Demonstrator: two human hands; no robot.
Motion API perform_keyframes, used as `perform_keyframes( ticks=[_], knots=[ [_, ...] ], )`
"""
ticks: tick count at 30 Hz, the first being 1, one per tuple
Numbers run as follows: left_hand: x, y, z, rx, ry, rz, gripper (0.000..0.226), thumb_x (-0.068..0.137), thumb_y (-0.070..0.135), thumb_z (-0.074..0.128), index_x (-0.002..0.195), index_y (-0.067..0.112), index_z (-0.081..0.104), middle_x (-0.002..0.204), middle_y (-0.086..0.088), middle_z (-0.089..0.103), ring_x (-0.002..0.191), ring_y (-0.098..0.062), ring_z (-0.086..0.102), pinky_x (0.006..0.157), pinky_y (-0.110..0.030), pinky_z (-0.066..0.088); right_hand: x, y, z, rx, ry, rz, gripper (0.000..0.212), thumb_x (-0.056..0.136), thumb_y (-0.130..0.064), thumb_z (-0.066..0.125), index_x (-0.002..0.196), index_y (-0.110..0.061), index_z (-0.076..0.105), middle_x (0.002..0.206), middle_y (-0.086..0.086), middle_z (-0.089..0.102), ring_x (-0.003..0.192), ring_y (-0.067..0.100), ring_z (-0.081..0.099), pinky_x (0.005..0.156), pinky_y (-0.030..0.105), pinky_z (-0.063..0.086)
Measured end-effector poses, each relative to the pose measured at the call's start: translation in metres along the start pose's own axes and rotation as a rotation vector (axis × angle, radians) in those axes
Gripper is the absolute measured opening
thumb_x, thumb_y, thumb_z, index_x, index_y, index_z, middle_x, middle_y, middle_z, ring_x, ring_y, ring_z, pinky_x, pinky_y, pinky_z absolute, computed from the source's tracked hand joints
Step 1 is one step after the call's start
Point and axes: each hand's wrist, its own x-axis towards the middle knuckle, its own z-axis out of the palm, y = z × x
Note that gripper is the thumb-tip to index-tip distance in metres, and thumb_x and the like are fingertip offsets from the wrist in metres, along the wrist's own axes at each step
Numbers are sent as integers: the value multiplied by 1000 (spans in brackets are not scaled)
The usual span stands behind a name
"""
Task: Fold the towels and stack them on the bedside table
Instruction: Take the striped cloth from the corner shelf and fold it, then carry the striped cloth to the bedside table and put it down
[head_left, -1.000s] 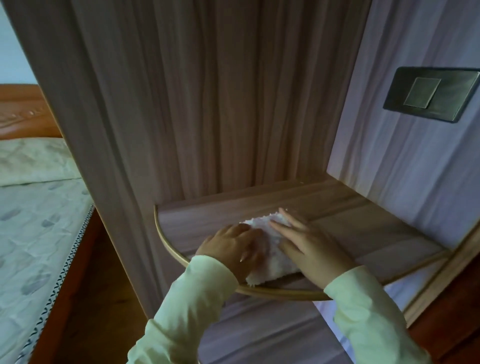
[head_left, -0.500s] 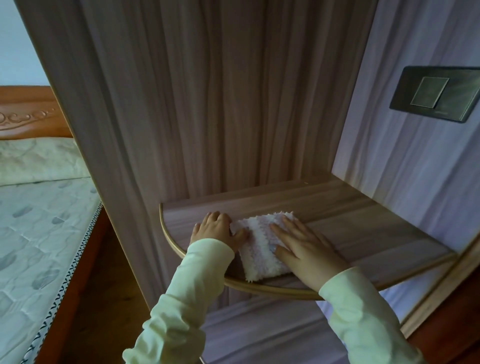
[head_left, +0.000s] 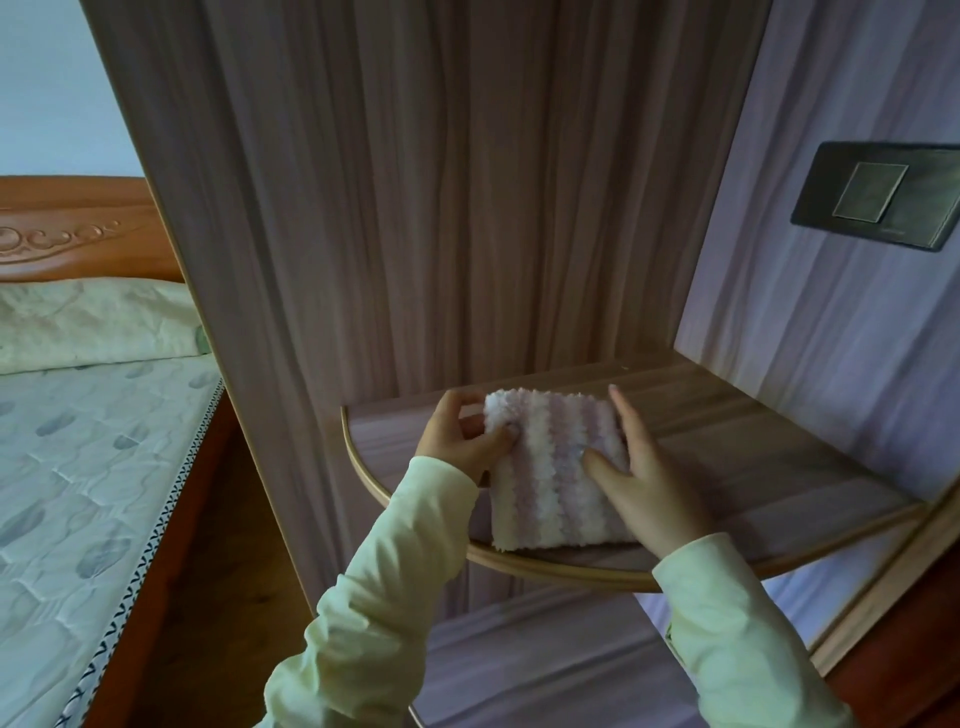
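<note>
A folded towel (head_left: 556, 467), fluffy with pink and white stripes, lies flat on the rounded shelf (head_left: 769, 467) of the wood-grain bedside table, just right of the frame's centre and close to the shelf's front rim. The left hand (head_left: 457, 441) pinches the towel's left edge, thumb on top; its fingers probably curl underneath, though that is hidden. The right hand (head_left: 644, 483) lies with straight fingers against the right edge, thumb pressing the top. A switch plate (head_left: 878, 195) sits at upper right; a mattress (head_left: 78, 467) and pillow (head_left: 88, 325) fill the left.
</note>
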Motion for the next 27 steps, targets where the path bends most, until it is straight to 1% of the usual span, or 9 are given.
perform_keyframes(
  ticks=[4,5,7,9,12,16,21,24,27],
  knots=[
    [-3,1,-6,-186,-34,-13,34,85,2,58,116,16,53,82,5,62,73,-11,59,60,-25,52,8,-2,1,145,67,162,67,85,-29,62,143,-17,30,137,4,50,126,23,46,103,33,35],
    [-5,2,-9,-224,-29,-26,29,86,2,57,113,13,56,82,4,62,73,-12,59,62,-26,51,7,-2,2,176,83,177,61,83,-28,64,137,-13,39,128,6,57,118,24,53,98,34,41],
    [-10,3,-14,-235,-1,-58,12,87,8,57,95,16,61,79,2,61,70,-12,58,61,-24,50,3,-6,4,221,113,140,33,82,-22,66,111,-8,59,97,5,67,93,20,62,77,23,47],
    [-15,3,-21,-251,45,-78,10,87,15,58,80,20,61,73,1,59,64,-12,56,57,-20,49,-6,-12,10,310,140,97,7,83,-18,66,85,-12,62,76,0,64,75,15,59,61,16,44],
    [-27,3,-37,-257,126,-73,13,86,24,60,75,19,63,69,1,58,67,-14,55,61,-23,47,-16,-29,26,446,181,87,8,85,-19,63,79,-20,59,79,-5,63,77,9,57,69,22,44],
    [-47,2,-73,-241,260,-25,19,87,29,59,70,19,60,71,2,55,75,-17,52,75,-29,45,-29,-57,61,502,183,29,11,87,-15,59,80,-23,57,78,-12,61,69,-7,56,61,3,40],
    [-82,-9,-137,-177,441,18,16,86,31,59,78,17,61,80,0,57,80,-18,53,80,-33,48,-55,-90,115,518,66,-23,10,87,-7,59,84,-17,58,77,-8,62,64,-8,58,63,4,41],
    [-109,-15,-180,-162,521,10,16,87,29,59,85,12,61,84,-4,58,83,-18,54,78,-30,47,-76,-114,151,545,-10,-8,11,85,-8,61,82,-19,59,76,-9,63,69,-2,59,69,14,44],
    [-142,-19,-227,-154,611,-6,17,87,32,57,87,15,61,78,4,58,75,-12,55,65,-19,45,-97,-141,193,574,-118,0,13,85,-11,61,78,-22,60,78,-10,63,72,0,58,74,22,43]
  ],
)
